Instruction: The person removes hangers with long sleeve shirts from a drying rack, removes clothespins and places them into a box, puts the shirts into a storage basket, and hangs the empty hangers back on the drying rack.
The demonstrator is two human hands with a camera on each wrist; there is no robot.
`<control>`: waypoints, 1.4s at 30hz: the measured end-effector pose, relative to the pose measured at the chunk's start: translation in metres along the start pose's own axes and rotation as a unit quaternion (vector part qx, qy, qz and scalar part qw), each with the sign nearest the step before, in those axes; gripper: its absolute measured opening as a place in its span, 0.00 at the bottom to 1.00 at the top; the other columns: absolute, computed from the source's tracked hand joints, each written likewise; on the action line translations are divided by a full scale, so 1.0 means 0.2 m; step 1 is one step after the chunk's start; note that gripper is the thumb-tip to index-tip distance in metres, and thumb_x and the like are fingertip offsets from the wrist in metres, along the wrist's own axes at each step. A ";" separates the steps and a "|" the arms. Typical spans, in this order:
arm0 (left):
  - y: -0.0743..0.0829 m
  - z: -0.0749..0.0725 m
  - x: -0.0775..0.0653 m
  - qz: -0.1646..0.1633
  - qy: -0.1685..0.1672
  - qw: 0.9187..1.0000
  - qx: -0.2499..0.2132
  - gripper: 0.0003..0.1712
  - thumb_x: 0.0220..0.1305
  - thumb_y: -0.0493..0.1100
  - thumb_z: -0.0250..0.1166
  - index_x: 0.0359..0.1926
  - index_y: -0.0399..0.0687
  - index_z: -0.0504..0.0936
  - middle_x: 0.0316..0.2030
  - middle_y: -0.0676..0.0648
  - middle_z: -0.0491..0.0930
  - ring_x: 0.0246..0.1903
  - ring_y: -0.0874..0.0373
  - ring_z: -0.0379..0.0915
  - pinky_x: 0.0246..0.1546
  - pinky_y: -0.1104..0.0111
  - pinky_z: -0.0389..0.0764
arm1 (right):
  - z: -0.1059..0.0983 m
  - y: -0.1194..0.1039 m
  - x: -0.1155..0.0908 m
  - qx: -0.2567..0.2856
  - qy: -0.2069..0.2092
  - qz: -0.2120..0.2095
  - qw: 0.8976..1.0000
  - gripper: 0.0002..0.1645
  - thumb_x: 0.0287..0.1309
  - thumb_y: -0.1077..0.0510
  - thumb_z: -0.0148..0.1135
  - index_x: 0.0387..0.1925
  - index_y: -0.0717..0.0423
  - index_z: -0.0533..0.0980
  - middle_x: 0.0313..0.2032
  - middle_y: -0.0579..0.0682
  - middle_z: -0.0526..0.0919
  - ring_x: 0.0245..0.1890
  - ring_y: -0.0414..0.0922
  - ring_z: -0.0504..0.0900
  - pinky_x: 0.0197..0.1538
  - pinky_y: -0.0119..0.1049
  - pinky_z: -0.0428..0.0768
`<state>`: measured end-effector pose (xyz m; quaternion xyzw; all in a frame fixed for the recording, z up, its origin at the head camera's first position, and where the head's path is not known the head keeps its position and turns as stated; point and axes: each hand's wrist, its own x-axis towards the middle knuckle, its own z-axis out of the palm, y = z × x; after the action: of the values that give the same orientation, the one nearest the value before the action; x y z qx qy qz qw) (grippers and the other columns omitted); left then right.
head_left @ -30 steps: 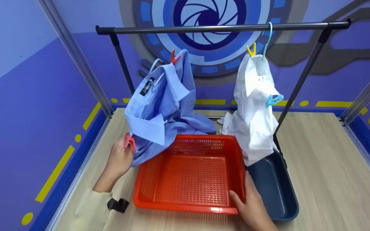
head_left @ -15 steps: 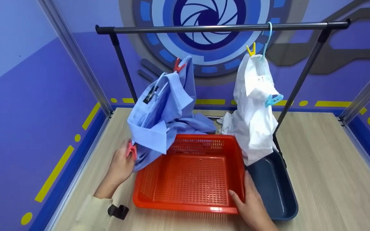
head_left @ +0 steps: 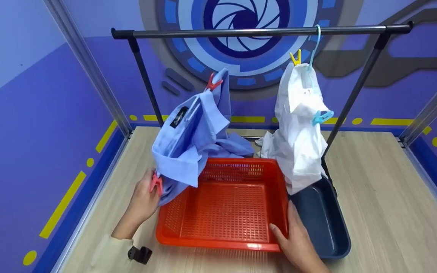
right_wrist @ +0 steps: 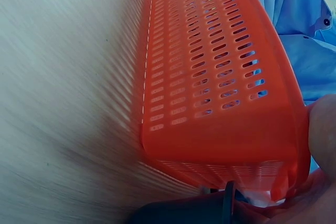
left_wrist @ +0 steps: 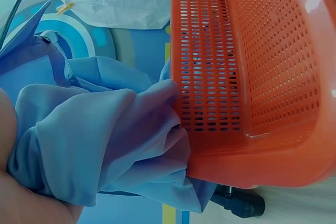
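Left hand [head_left: 143,196] gripped the blue collared cloth shirt [head_left: 207,131]; right hand [head_left: 297,237], best kept steady, gripped the red plastic basket [head_left: 218,243] by its near-right corner.

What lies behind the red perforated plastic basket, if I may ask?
Behind the basket, folds of the light-blue collared shirt and part of the white cloth garment show, with a thin horizontal bar between them. The basket itself mostly covers what lies lower.

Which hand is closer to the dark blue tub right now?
Right. The right hand grips the red basket at its right side, just beside the dark blue tub; the left hand is across the basket, holding the blue shirt.
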<state>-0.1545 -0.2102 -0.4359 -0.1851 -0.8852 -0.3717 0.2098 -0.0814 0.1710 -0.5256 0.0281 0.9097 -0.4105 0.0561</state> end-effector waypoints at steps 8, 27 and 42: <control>-0.01 0.02 -0.03 0.005 -0.003 1.000 0.009 0.10 0.58 0.24 0.54 0.40 0.37 0.69 0.19 0.55 0.67 0.21 0.66 0.65 0.24 0.71 0.70 | -0.02 -0.01 0.00 0.000 0.009 -0.009 1.000 0.55 0.63 0.44 0.59 0.76 0.58 0.37 0.75 0.62 0.46 0.71 0.60 0.56 0.68 0.60 0.60; -0.02 0.05 -0.10 -0.021 -0.028 0.999 0.029 0.12 0.59 0.26 0.56 0.43 0.39 0.69 0.22 0.53 0.69 0.23 0.63 0.68 0.25 0.70 0.73 | -0.11 -0.13 -0.03 0.001 0.032 -0.004 0.999 0.51 0.64 0.42 0.57 0.76 0.56 0.42 0.76 0.59 0.45 0.73 0.61 0.53 0.68 0.59 0.58; -0.04 0.08 -0.14 0.002 -0.035 0.998 0.048 0.12 0.61 0.28 0.59 0.45 0.38 0.69 0.25 0.51 0.69 0.24 0.62 0.68 0.26 0.70 0.73 | -0.13 -0.21 -0.04 0.064 0.047 0.005 0.997 0.38 0.63 0.45 0.60 0.70 0.51 0.60 0.62 0.51 0.72 0.59 0.49 0.75 0.60 0.50 0.75</control>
<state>-0.1385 -0.2083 -0.4636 -0.1897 -0.9084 -0.3215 0.1885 -0.0791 0.1616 -0.4759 0.0555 0.8831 -0.4657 0.0131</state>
